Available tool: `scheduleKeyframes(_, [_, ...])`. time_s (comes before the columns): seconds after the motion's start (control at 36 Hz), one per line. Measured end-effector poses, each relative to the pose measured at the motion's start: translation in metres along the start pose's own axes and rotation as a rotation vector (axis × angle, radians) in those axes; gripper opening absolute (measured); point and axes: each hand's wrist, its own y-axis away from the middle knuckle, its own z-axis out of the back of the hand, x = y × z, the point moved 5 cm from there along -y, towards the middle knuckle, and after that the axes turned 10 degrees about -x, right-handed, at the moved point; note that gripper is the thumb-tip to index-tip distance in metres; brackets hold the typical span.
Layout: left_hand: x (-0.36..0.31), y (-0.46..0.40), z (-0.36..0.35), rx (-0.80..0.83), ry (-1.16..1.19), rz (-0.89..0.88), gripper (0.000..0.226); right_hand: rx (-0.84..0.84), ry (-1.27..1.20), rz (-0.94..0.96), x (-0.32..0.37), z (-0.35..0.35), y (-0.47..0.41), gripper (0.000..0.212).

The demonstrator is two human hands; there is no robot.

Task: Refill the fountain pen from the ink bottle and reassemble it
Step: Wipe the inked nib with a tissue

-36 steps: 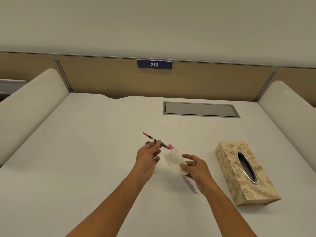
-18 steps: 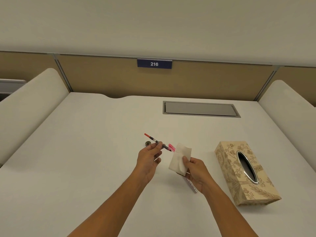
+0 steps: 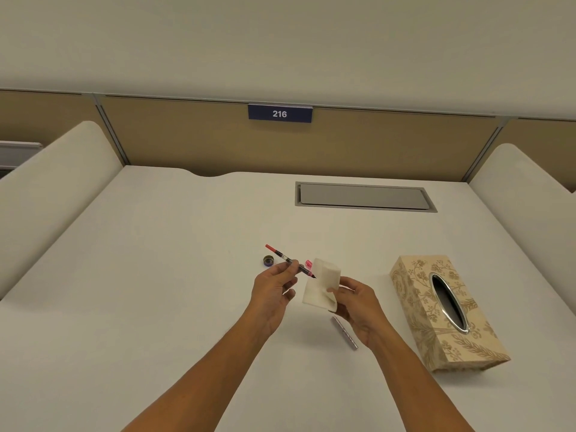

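The left hand (image 3: 274, 286) pinches the bare pen section (image 3: 290, 260) above the desk (image 3: 156, 275), its nib touching a white tissue (image 3: 321, 286) gripped in the right hand (image 3: 355, 302). A silvery pen barrel (image 3: 345, 333) lies on the desk under that hand; a small round cap (image 3: 268, 260) sits just beyond the left hand, a tissue box (image 3: 445, 310) to the right.

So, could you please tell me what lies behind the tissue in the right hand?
A pink piece peeks out past the tissue's upper left edge; the rest is covered. The pen barrel on the desk shows below the right hand.
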Motion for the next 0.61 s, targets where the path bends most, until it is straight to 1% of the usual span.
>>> scheduleKeyframes(0.08, [0.0021, 0.0007, 0.0007, -0.007, 0.001, 0.007, 0.011, -0.002, 0.001, 0.008, 0.001, -0.0002, 0.0013, 0.033])
scheduleKeyframes(0.19, [0.0037, 0.0017, 0.0008, 0.002, -0.006, 0.01, 0.012, 0.002, -0.032, 0.007, 0.0015, -0.0008, 0.0022, 0.023])
scheduleKeyframes(0.42, [0.0017, 0.0001, 0.0021, 0.001, -0.005, 0.003, 0.012, 0.005, -0.079, -0.039, -0.0023, -0.0019, -0.0025, 0.018])
scheduleKeyframes(0.5, [-0.0003, -0.0016, 0.0026, -0.008, -0.004, -0.002, 0.014, -0.005, -0.149, -0.074, -0.0032, -0.0019, -0.0034, 0.021])
scheduleKeyframes(0.58, [-0.0016, -0.0029, 0.0018, -0.007, -0.003, -0.004, 0.015, -0.011, -0.115, -0.062, -0.0028, -0.0018, -0.005, 0.027])
scheduleKeyframes(0.61, [-0.0019, -0.0034, 0.0017, -0.01, -0.003, -0.005, 0.015, -0.013, -0.092, -0.056, -0.0027, -0.0022, -0.0051, 0.025])
